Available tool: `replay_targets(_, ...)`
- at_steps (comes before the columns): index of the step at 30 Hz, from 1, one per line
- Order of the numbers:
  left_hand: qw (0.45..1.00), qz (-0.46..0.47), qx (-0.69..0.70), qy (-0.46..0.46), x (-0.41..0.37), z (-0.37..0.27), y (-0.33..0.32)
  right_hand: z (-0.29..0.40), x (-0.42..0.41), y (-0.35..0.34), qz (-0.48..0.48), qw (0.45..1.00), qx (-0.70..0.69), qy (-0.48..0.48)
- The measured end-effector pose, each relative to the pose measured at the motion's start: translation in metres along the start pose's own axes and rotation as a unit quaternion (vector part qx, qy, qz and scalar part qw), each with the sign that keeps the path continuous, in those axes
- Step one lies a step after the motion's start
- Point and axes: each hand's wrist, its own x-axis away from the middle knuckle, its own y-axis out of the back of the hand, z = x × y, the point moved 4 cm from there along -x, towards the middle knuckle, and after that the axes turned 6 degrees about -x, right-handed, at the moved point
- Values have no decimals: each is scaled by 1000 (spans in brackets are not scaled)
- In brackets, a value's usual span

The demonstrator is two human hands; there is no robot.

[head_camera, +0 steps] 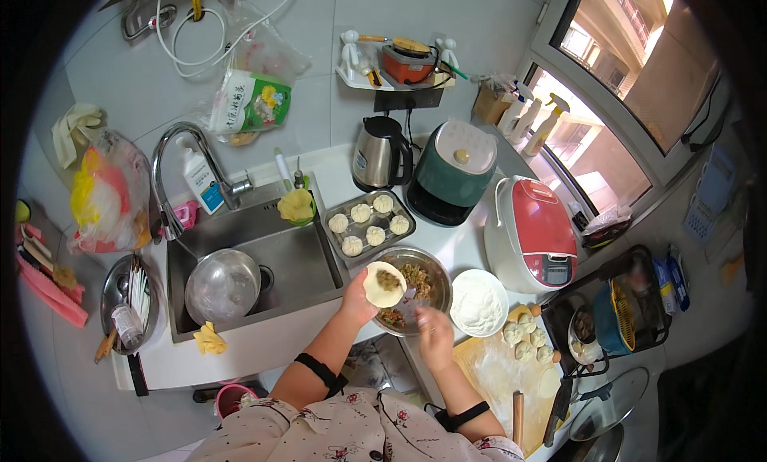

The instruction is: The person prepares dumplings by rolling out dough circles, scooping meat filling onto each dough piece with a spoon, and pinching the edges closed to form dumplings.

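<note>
On my left hand (358,299) rests a round dough wrapper (376,293), with a lump of chopped filling (387,280) on it. The wrapper is flat and tips over the near left rim of a steel mixing bowl (444,270). More chopped filling (415,277) lies inside that bowl. Over the bowl's near right side, my right hand (435,336) has its fingers curled around a slim utensil, blurred and mostly hidden. Just behind the bowl, a metal tray (358,256) carries several pleated buns (376,235).
A white bowl of flour (478,303) stands right of the steel bowl. Dough pieces (525,336), a rolling pin (518,411) and a cleaver (557,411) lie on the floured board (479,366). The sink (299,282) is left; a kettle (377,156), air fryer (452,180) and rice cooker (530,234) stand behind.
</note>
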Motion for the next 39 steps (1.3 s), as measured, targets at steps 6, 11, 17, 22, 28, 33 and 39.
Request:
replay_targets(6,1000,20,-8,12,1,1,-12,15,0,2,35,985,140,91)
replay_targets(11,999,43,11,21,3,3,-19,-11,0,15,-132,956,-175,-195)
replay_targets(17,998,59,3,28,4,5,-17,-29,-2,11,-157,902,-268,-299)
replay_targets(22,997,64,34,22,0,3,-13,-28,-11,17,-182,906,-272,-268)
replay_targets(28,1000,18,-1,3,-1,-3,-12,-26,-15,4,-108,913,-251,-302)
replay_targets(33,999,19,27,0,-2,-5,1,-38,-14,10,-121,898,-267,-329)
replay_targets(39,999,36,24,12,0,-4,1,-34,-20,4,-98,890,-278,-348)
